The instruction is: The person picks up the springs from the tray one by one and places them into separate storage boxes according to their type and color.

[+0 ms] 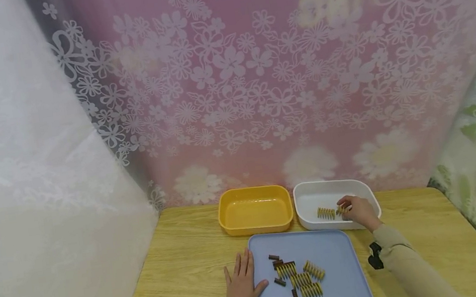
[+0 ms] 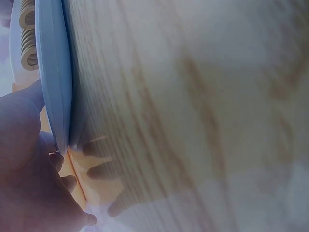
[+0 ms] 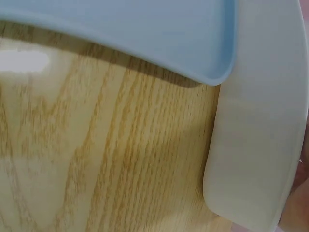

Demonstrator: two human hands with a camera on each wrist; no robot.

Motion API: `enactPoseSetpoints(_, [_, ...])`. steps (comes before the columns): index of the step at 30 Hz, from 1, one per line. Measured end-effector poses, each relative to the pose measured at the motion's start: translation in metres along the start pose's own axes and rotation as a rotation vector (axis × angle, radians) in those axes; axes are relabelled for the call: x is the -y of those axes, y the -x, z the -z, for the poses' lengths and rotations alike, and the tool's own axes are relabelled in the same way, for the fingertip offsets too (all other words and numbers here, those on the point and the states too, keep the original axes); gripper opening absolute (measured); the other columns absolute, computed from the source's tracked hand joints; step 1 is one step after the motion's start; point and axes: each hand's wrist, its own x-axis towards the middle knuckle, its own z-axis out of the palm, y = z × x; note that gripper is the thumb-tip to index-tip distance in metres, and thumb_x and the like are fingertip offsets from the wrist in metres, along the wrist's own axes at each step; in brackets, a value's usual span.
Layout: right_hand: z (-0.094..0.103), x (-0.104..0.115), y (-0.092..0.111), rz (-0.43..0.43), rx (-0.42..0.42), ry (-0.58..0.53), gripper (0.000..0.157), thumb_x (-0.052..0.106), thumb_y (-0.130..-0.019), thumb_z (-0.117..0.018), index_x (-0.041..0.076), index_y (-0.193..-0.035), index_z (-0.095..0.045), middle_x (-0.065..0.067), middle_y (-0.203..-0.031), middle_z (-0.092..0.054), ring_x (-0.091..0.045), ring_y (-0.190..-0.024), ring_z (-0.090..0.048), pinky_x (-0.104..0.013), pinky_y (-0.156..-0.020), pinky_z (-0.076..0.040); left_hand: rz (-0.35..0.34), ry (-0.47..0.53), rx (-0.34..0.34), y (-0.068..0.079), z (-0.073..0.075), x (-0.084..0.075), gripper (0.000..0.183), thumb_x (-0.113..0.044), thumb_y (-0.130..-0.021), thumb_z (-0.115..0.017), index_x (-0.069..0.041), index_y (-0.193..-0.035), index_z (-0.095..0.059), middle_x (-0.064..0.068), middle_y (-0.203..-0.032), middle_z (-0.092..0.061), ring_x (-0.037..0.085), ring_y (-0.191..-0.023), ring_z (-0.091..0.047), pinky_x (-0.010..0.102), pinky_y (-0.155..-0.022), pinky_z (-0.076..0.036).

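Note:
Inside the white bin [image 1: 309, 198], my right hand [image 1: 359, 210] pinches a yellow coil spring [image 1: 341, 209] low over the floor of the bin. Another yellow spring [image 1: 326, 213] lies to its left. The bin's outer wall [image 3: 256, 135] hides most of that hand in the right wrist view. My left hand [image 1: 240, 288] rests with extended fingers at the left edge of the blue tray [image 1: 337, 266], its thumb over the rim. On the tray lie several yellow springs [image 1: 301, 280] and several small dark springs [image 1: 280, 281].
A yellow bin [image 1: 255, 214] stands behind the tray, left of the white bin. All sit on a wood-grain table [image 1: 182, 271]. Flowered curtains [image 1: 231, 94] hang behind it and at both sides.

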Motion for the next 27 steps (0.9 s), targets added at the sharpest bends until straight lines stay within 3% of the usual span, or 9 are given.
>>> enactPoseSetpoints(8, [0.009, 0.008, 0.005, 0.006, -0.026, 0.007, 0.037, -0.003, -0.082, -0.073, -0.01, -0.117, -0.066, -0.032, -0.11, -0.066, -0.044, -0.088, -0.066, -0.053, -0.073, -0.055, 0.015, -0.013, 0.019, -0.001, -0.003, -0.003, 0.088, -0.049, -0.094, -0.066, 0.0, -0.158, -0.03, 0.016, -0.165, -0.027, 0.043, -0.151, -0.024, 0.08, -0.108, -0.016])
enactPoseSetpoints(14, [0.013, 0.015, 0.008, 0.079, -0.176, -0.004, 0.032, 0.0, -0.089, -0.071, -0.007, -0.121, -0.067, -0.031, -0.117, -0.066, -0.049, -0.097, -0.065, -0.059, -0.081, -0.053, 0.005, -0.028, -0.002, -0.003, -0.005, -0.002, 0.089, -0.05, -0.094, -0.066, 0.0, -0.158, -0.031, 0.016, -0.165, -0.028, 0.043, -0.15, -0.026, 0.081, -0.107, -0.017])
enactPoseSetpoints(20, [0.013, 0.028, 0.019, 0.096, -0.364, -0.09, 0.028, -0.006, -0.089, -0.071, -0.003, -0.117, -0.071, -0.026, -0.114, -0.069, -0.045, -0.094, -0.067, -0.058, -0.081, -0.054, 0.009, -0.027, -0.004, -0.003, -0.004, -0.002, 0.088, -0.05, -0.094, -0.065, 0.0, -0.158, -0.031, 0.016, -0.165, -0.027, 0.043, -0.15, -0.025, 0.08, -0.107, -0.017])
enactPoseSetpoints(27, [0.002, 0.043, 0.036, 0.101, -0.439, -0.151, 0.026, -0.005, -0.087, -0.074, 0.001, -0.112, -0.074, -0.021, -0.107, -0.072, -0.04, -0.09, -0.07, -0.052, -0.077, -0.058, -0.019, -0.022, -0.051, -0.004, -0.009, 0.002, 0.086, -0.048, -0.094, -0.066, 0.003, -0.156, -0.033, 0.019, -0.163, -0.03, 0.047, -0.147, -0.028, 0.082, -0.105, -0.017])
